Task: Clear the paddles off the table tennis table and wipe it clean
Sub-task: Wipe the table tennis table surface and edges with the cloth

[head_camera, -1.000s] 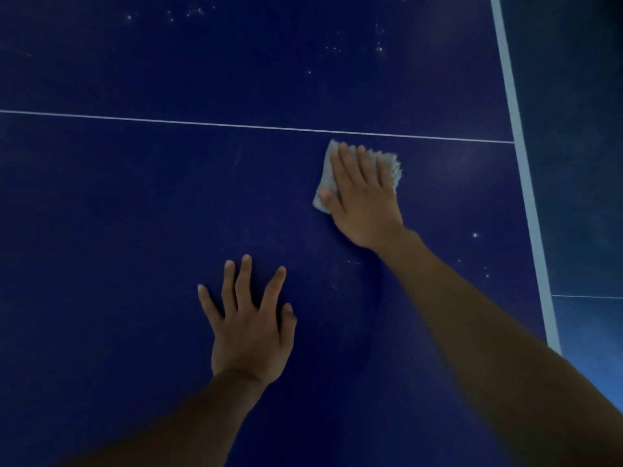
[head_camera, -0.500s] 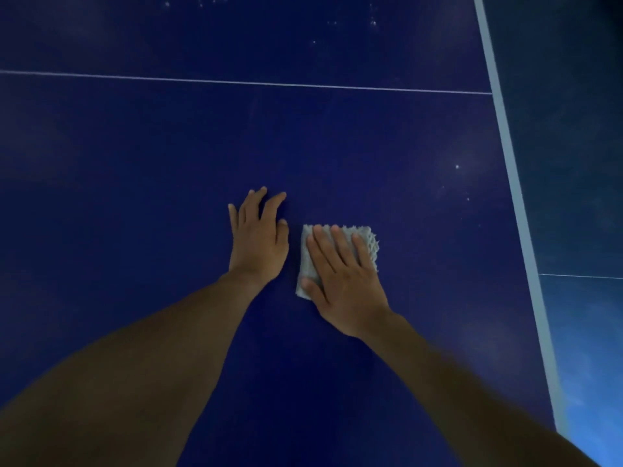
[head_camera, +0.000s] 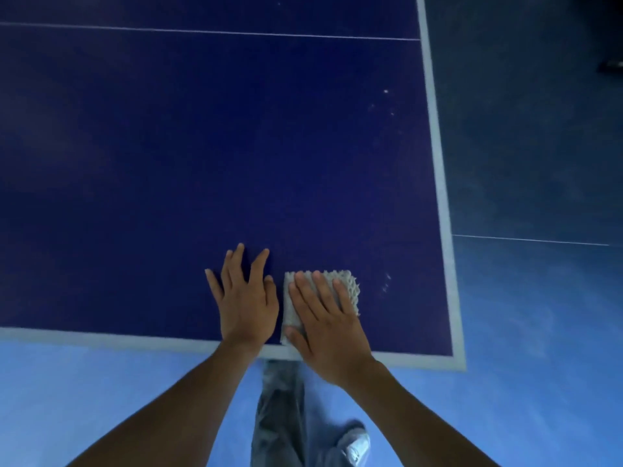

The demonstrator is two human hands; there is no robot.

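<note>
My right grip (head_camera: 328,326) lies open and flat on the folded grey cloth (head_camera: 349,284), fingers straight and close together, pinching nothing. The palm does the work, spreading pressure so the whole pad of cloth bears on the table (head_camera: 202,146) rather than one corner of it. The cloth sits under my fingers and palm. Its knobbly far edge and right side show past my fingertips, and its near end reaches the white border line (head_camera: 101,335) at the table's near edge.

My left grip (head_camera: 246,308) is wide as well, fingers spread, planted on the bare blue surface just beside the cloth, with its thumb all but touching the cloth's left side. It holds nothing, and I judge it is there to prop me as I lean over the table.

No paddles show on the part of the table I can see, so I take that half of the job as done here and the wiping as the step in hand. A few pale specks (head_camera: 387,283) lie just right of the cloth, between it and the right-hand border. More sit farther up near that same border, well apart from either grip. Those are my likely next targets. Below the near edge are the blue floor (head_camera: 101,399), my trouser leg (head_camera: 279,416) and a shoe (head_camera: 355,444).
</note>
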